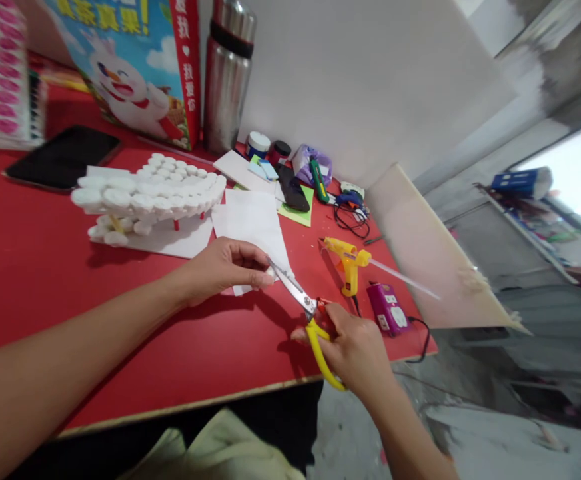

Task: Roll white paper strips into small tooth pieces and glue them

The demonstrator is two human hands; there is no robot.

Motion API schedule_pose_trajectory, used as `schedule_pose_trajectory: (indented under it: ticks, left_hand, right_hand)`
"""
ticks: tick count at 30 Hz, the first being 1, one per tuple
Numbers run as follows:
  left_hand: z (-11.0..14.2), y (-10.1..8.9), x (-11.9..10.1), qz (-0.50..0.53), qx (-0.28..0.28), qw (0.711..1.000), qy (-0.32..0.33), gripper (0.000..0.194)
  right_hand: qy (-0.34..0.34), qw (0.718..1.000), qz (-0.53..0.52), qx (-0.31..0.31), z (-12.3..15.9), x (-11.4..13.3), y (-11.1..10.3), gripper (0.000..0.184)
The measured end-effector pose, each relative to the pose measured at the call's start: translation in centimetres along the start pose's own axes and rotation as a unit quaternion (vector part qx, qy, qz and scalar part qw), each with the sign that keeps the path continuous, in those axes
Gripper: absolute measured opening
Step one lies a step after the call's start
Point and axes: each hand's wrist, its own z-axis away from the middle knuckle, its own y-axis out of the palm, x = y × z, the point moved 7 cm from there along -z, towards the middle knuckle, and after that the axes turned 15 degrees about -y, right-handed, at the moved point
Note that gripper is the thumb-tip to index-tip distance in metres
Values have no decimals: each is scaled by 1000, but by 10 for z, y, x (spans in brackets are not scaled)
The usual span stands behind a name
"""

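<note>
My right hand [358, 343] grips the yellow handles of a pair of scissors [300, 297], whose blades point up and left. At the blade tips, my left hand [233, 270] pinches a small white piece [271, 272], partly hidden by the fingers. White paper sheets [253, 223] lie on the table just beyond the left hand. Behind and left of it stands a model built of white rounded pieces [155, 193], resting on a white board [170, 240] with small red supports.
On the red table [170, 360] a yellow glue gun [348, 260] and a purple power socket box [389, 310] sit at right. A steel flask [229, 77], a printed bag [135, 67], a black phone [63, 157] and a green cutter [318, 180] stand or lie farther back.
</note>
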Motion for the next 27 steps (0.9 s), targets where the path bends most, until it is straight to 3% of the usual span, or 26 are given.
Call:
schedule_pose_trajectory:
  ticks: [4, 9, 11, 16, 21, 25, 27]
  left_hand:
    - [-1, 0, 2, 0, 10, 1000, -7, 30]
    - [1, 3, 1, -1, 37, 999, 0, 32]
    - [1, 3, 0, 12, 49, 999, 10, 30]
    - [1, 5, -1, 45, 91, 994, 34, 26]
    - [2, 5, -3, 61, 97, 992, 43, 26]
    - [2, 3, -3, 60, 81, 994, 43, 26]
    - [2, 2, -3, 54, 74, 995, 46, 27]
  right_hand:
    - [81, 992, -101, -4, 8, -7, 6, 59]
    - [161, 954, -252, -4, 13, -24, 15, 56]
    - [172, 960, -220, 20, 10, -29, 14, 55]
    - [208, 975, 7, 72, -11, -32, 4, 44]
    - [227, 967, 72, 88, -37, -29, 11, 39]
    - [169, 979, 86, 70, -45, -20, 10, 33]
    - [116, 990, 73, 27, -46, -10, 1, 31]
